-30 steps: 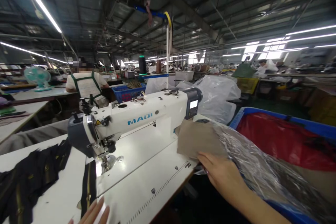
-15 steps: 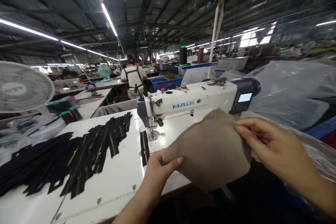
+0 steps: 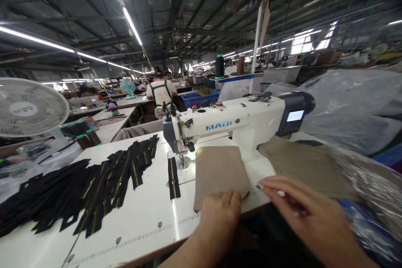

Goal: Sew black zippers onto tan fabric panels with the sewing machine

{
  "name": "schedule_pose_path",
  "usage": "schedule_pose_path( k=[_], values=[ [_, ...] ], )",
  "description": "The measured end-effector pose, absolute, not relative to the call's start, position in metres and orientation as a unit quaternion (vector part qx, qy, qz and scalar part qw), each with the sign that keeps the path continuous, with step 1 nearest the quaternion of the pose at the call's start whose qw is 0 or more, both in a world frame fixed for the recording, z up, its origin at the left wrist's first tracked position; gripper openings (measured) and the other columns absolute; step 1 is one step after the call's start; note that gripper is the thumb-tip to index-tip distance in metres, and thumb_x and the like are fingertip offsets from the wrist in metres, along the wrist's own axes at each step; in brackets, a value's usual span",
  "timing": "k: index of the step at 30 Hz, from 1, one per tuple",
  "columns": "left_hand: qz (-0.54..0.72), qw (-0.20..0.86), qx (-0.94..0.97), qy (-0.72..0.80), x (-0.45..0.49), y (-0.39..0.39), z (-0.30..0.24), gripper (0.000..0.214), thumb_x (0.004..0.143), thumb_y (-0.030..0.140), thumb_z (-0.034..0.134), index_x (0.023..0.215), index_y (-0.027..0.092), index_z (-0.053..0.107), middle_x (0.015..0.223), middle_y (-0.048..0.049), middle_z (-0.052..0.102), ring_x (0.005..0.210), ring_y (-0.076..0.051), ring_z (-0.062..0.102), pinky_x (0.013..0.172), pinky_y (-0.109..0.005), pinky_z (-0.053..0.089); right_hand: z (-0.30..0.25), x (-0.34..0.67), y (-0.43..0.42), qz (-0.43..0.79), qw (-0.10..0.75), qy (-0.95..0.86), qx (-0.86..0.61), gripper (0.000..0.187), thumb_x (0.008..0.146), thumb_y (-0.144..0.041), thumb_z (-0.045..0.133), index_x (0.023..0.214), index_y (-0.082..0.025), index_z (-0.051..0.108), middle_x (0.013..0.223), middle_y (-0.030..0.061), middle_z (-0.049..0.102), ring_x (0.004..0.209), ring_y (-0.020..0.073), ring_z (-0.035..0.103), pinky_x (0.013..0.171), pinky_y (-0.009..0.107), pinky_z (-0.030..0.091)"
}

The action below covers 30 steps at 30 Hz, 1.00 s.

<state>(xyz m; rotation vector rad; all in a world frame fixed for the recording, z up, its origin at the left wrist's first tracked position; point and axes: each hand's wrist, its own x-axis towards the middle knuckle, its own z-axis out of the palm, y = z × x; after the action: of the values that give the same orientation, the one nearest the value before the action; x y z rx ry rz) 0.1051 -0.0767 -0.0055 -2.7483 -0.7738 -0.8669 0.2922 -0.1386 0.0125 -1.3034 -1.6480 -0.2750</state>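
Observation:
A taupe piece of fabric [image 3: 220, 171] lies flat on the white sewing table, just right of the needle and presser foot [image 3: 184, 161]. My left hand [image 3: 221, 213] is closed on its near edge, fingers curled over the cloth. Apart from the cloth, my right hand [image 3: 301, 209] hovers past the table's front edge with thumb and fingers curled together. Something small and whitish shows between them, too unclear to name. One black zipper [image 3: 173, 178] with brass teeth lies left of the presser foot. The white sewing machine [image 3: 216, 125] stands behind the fabric.
Many black zippers [image 3: 103, 184] are spread over the table's left side. More taupe fabric [image 3: 304, 165] lies at the right, beside clear plastic wrapping [image 3: 370, 180]. A white fan [image 3: 28, 109] stands at far left. A person [image 3: 161, 92] works beyond, near a blue crate [image 3: 201, 98].
The taupe piece, held up between both hands before, now lies flat beside the needle. My right hand has let go of it and moved lower. The fabric at the right is now uncovered.

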Motion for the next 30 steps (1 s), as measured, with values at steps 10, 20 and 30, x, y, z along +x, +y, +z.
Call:
schedule_pose_path(
  k=[10, 20, 30],
  values=[
    [-0.237, -0.092, -0.903, -0.345, 0.061, -0.053, -0.019, 0.022, 0.085, 0.009, 0.052, 0.092, 0.020, 0.070, 0.104, -0.0052, 0.071, 0.091, -0.021, 0.067, 0.082, -0.034, 0.055, -0.056, 0.264, -0.119, -0.047, 0.396, -0.758, -0.516, 0.037, 0.077, -0.004, 0.041, 0.095, -0.018, 0.070, 0.100, 0.0047, 0.070, 0.088, 0.0152, 0.067, 0.079, 0.025, 0.056],
    [-0.220, -0.152, -0.876, -0.401, 0.024, -0.018, -0.006, 0.013, 0.077, 0.008, 0.061, 0.077, 0.020, 0.066, 0.091, -0.0029, 0.065, 0.088, -0.020, 0.058, 0.081, -0.032, 0.046, -0.051, 0.271, -0.107, -0.033, 0.345, -0.725, -0.596, 0.030, 0.076, -0.007, 0.039, 0.085, -0.021, 0.064, 0.085, 0.0024, 0.063, 0.068, 0.0138, 0.063, 0.059, 0.023, 0.051],
    [-0.163, -0.185, -0.863, -0.441, 0.032, 0.001, 0.000, 0.014, 0.079, 0.023, 0.061, 0.066, 0.019, 0.060, 0.069, 0.0009, 0.057, 0.069, -0.017, 0.053, 0.062, -0.025, 0.039, -0.060, 0.281, -0.107, -0.011, 0.344, -0.654, -0.674, 0.019, 0.086, -0.027, 0.043, 0.075, -0.023, 0.058, 0.088, 0.0008, 0.061, 0.066, 0.0139, 0.061, 0.057, 0.026, 0.046]
  ],
)
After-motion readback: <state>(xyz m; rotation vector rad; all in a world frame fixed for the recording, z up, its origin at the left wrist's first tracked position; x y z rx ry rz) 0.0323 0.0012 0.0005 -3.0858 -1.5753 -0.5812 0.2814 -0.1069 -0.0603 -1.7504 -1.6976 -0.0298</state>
